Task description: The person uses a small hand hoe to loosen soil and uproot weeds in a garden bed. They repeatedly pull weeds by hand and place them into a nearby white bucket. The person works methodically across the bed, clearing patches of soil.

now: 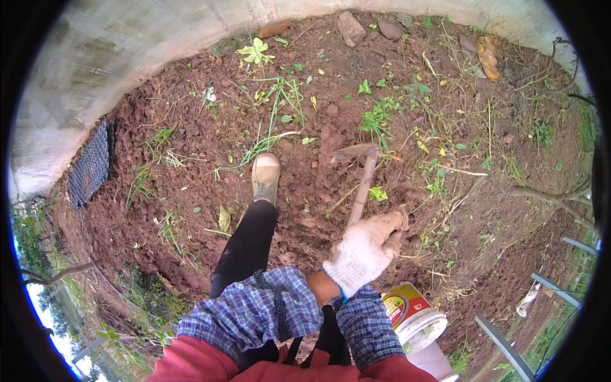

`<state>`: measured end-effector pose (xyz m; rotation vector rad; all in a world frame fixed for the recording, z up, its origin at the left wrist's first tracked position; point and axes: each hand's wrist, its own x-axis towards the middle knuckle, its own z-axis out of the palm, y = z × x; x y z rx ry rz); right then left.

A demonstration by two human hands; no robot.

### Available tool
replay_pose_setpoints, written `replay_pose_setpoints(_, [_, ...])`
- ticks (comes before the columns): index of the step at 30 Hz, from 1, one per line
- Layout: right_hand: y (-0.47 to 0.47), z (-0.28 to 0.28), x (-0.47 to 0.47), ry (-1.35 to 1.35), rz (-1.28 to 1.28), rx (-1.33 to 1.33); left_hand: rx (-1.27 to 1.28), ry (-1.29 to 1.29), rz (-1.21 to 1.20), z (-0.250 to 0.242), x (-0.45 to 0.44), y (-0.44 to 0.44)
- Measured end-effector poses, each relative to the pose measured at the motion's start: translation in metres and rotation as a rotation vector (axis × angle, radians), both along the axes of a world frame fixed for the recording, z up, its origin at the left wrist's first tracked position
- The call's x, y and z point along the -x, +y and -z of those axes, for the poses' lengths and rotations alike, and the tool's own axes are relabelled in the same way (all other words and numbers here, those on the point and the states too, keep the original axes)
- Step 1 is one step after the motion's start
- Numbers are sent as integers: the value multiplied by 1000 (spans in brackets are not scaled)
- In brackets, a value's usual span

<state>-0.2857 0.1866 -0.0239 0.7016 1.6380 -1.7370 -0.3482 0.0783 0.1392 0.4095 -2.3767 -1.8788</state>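
Note:
My left hand, in a soiled white knit glove, reaches across to the right over reddish-brown soil. Its fingers are curled, and whether they hold anything is unclear. A hoe with a wooden handle and a worn metal blade lies just beyond the glove. The lower handle passes out of sight behind my left hand. My right hand is hidden beneath the left; only its checked sleeve shows. Uprooted green weeds lie near the blade.
My canvas shoe stands on the soil amid scattered weeds. A white plastic bucket with a coloured label is by my right side. A concrete wall curves around the far side, with a dark textured sheet against it. Metal bars stand right.

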Motion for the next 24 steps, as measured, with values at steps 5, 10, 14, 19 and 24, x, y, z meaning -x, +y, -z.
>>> replay_pose_setpoints(5, [23, -26, 9, 54, 102, 37, -64, -79, 97, 8, -1, 16])
replay_pose_setpoints(10, [37, -66, 41, 234, 179, 43, 96, -78, 124, 7, -6, 29])
replay_pose_setpoints(14, [24, -93, 102, 483, 145, -337, 10, -60, 119, 5, -6, 19])
replay_pose_setpoints(19, [1, -87, 118, 621, 352, 11, 6, 110, 68, -6, -2, 9])
replay_pose_setpoints(24, [-12, 29, 5, -127, 386, 445, -25, 57, 98, -2, 0, 4])
